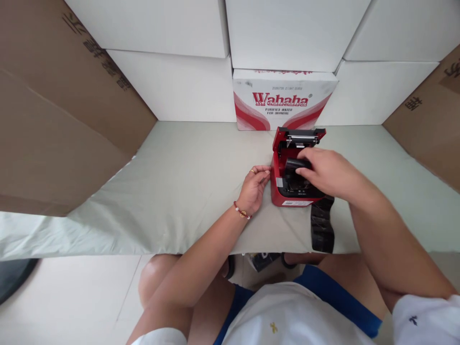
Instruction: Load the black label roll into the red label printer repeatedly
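Note:
A small red-and-black label printer point(293, 201) stands on the cloth-covered table with its lid point(300, 135) raised. My right hand point(327, 172) reaches in from the right, its thumb and fingers closed round a black roll point(293, 165) inside the printer's opening. Part of the roll is hidden by that hand. At the printer's left wall, my left hand point(253, 189) has its fingers drawn together, the tips touching the red side. A wavy black strip point(322, 227) lies by the printer's front right corner and reaches toward the table edge.
Behind the printer is a white and red Wahaha water carton point(282, 100), with white boxes point(172, 86) stacked around it. Brown cardboard boxes stand at the left point(64, 120) and right point(427, 110). The table's pale green cloth point(190, 182) ends just before my lap.

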Demonstrator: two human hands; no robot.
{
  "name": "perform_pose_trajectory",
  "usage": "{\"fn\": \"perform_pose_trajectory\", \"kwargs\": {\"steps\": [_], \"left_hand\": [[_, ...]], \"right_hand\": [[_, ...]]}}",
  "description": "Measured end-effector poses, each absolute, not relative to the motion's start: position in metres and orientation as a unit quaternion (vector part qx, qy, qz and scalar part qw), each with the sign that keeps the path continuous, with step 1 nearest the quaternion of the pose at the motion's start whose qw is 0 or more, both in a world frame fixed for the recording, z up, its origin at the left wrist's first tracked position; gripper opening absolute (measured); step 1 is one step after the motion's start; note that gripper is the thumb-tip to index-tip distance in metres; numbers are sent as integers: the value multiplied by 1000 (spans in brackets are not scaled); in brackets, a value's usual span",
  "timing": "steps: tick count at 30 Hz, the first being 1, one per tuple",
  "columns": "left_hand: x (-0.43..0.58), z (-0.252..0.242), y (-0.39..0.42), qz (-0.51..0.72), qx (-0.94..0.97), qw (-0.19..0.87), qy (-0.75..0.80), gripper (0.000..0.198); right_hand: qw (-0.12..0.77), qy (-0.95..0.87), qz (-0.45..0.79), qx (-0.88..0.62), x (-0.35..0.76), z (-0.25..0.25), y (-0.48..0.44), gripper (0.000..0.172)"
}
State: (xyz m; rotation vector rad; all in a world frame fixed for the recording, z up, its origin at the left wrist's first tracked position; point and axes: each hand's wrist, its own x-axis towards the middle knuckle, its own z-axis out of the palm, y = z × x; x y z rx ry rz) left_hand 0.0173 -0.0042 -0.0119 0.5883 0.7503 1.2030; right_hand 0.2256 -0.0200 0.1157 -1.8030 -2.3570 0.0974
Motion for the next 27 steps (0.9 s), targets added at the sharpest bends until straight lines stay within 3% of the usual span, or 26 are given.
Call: {"fn": "perform_pose_trajectory", "kwargs": {"steps": [4, 7, 11, 16, 19, 24, 27], "left_hand": [[17, -12, -4, 544, 264, 719, 343, 16], [17, -13, -4, 544, 268, 716, 347, 17], [17, -14, -5, 544, 279, 710, 351, 17], [16, -15, -5, 542, 293, 703, 356, 18], [15, -17, -4, 541, 300, 700, 358, 21], [14, -20, -2, 535, 310, 698, 362, 16], [14, -20, -3, 532, 311, 699, 362, 12]], "right_hand": [[161, -755, 131, -622, 277, 151, -62, 49], [165, -732, 108, -652, 342, 140, -75, 72], [97, -727, 138, -665, 404, 86, -71, 58], [143, -749, 87, -641, 390, 40, -69, 34], [156, -757, 82, -629, 356, 32, -71, 32], [74, -780, 153, -603, 316, 25, -74, 28], [58, -796, 192, -572, 324, 46, -84, 27]]}}
